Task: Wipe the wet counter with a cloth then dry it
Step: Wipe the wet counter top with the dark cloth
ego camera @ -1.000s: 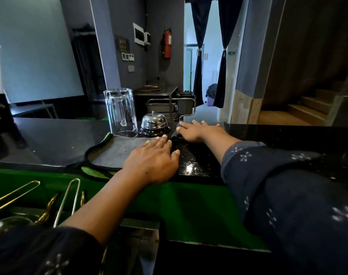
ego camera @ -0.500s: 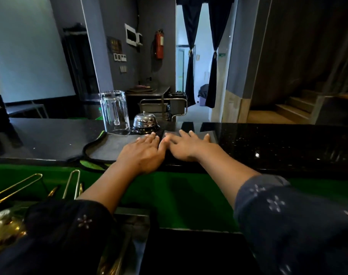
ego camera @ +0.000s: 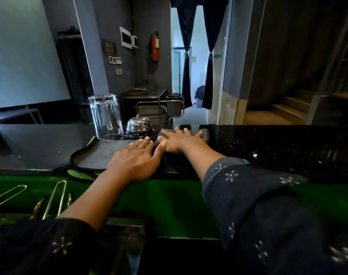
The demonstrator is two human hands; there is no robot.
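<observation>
The right hand (ego camera: 178, 140) lay flat, fingers straight, pressing a dark cloth (ego camera: 204, 135) on the black bench (ego camera: 278, 147). The left hand (ego camera: 136, 163) rested open on a grey mat (ego camera: 98, 155), its grip holding nothing.

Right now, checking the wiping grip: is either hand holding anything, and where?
Nothing gripped. Right hand presses flat on the cloth; left hand lies flat on the mat.

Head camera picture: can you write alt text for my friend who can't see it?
Two flat hands press on a black counter: the right hand on a dark cloth, the left hand on a grey mat. An upturned glass and silver bell stand behind.
</observation>
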